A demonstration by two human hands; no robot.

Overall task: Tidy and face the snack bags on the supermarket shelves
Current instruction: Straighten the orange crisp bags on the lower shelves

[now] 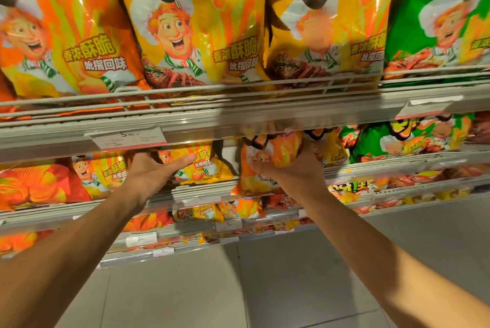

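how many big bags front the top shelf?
4: large orange foil snack bag at left, large yellow foil snack bag left of centre, second large yellow bag right of centre, large green foil bag at right. More may sit behind.

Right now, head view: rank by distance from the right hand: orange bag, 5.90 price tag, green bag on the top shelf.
From the right hand:
1. orange bag, held in it.
2. 5.90 price tag, up-left on the shelf edge.
3. green bag, top shelf, far upper right.

Pale grey floor tiles (291, 288) are seen below tiered metal shelves (238, 115) fitted with price labels (127, 137).
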